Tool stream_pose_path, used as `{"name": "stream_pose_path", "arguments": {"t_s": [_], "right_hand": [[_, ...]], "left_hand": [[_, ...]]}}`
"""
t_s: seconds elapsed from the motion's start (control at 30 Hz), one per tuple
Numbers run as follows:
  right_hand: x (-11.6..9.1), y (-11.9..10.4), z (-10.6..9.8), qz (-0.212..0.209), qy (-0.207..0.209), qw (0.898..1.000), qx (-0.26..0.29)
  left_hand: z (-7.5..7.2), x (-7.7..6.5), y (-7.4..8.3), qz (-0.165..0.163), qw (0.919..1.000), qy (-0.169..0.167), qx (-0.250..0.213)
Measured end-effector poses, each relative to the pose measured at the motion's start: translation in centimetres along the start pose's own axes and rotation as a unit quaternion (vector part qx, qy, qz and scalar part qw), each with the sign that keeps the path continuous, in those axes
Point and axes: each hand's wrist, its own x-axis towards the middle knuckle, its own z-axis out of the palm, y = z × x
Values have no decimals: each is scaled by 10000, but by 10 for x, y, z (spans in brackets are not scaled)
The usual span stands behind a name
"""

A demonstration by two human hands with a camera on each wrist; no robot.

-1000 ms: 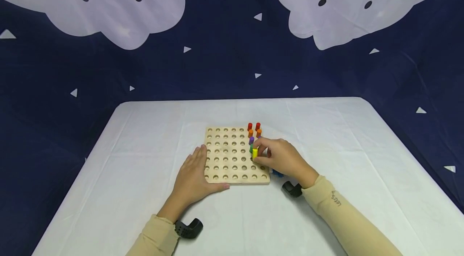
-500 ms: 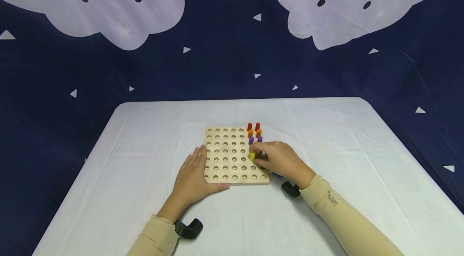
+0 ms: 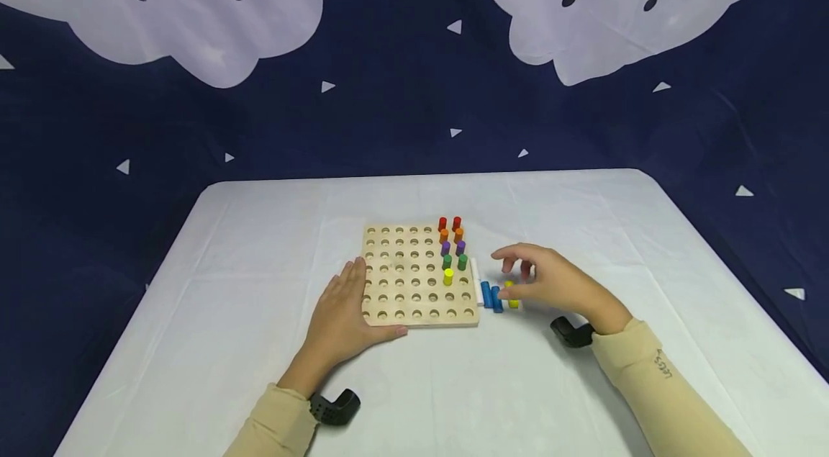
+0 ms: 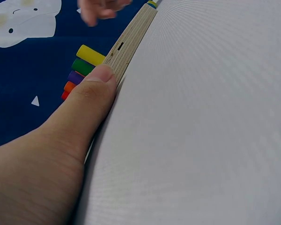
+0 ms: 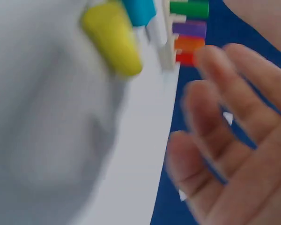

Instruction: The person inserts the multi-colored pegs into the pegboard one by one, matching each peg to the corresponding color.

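A wooden pegboard [image 3: 399, 291] with rows of round holes lies on the table. My left hand [image 3: 340, 306] rests along its left side, thumb at the front edge, fingers straight. Standing in its right columns are pairs of red, orange, purple and green pegs [image 3: 447, 262], plus one yellow peg [image 3: 448, 277]. My right hand [image 3: 550, 281] hovers right of the board, fingers spread and slightly bent, nothing between them. Just under its fingertips lies a loose yellow peg [image 5: 113, 40], partly hidden by the thumb in the head view.
Blue pegs [image 3: 496, 300] lie beside the board's right edge, next to white pegs [image 3: 476, 281] lined against it. A white cloth covers the table [image 3: 272, 227]. Behind hangs a dark blue backdrop [image 3: 388, 126] with clouds.
My right hand has let go of the yellow peg, which now stands in the board, and has moved right over the loose pegs. My left hand has stayed in place.
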Motion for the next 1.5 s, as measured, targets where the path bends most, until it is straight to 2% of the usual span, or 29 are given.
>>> {"name": "stream_pose_path", "arguments": {"t_s": [0.13, 0.27, 0.43, 0.67, 0.9, 1.2, 1.5], "right_hand": [[-13, 16, -2, 198, -227, 9994, -192], [-19, 24, 3, 281, -268, 9989, -254], [-17, 25, 9, 445, -330, 9979, -329], [-15, 27, 14, 379, -215, 9983, -397], [-15, 29, 14, 342, -45, 9994, -30], [-10, 31, 16, 638, 183, 9967, 477], [-2, 24, 22, 358, 346, 9942, 957]], "left_hand": [[0, 1, -1, 4, 10000, -28, 8], [1, 1, -2, 38, 10000, -25, 23], [2, 2, -4, 60, 10000, -11, 40], [3, 2, -5, 56, 10000, -22, 54], [2, 2, -4, 54, 9999, -11, 87], [2, 2, -4, 37, 9999, -63, 104], [1, 2, -3, 43, 10000, -29, 81]]}}
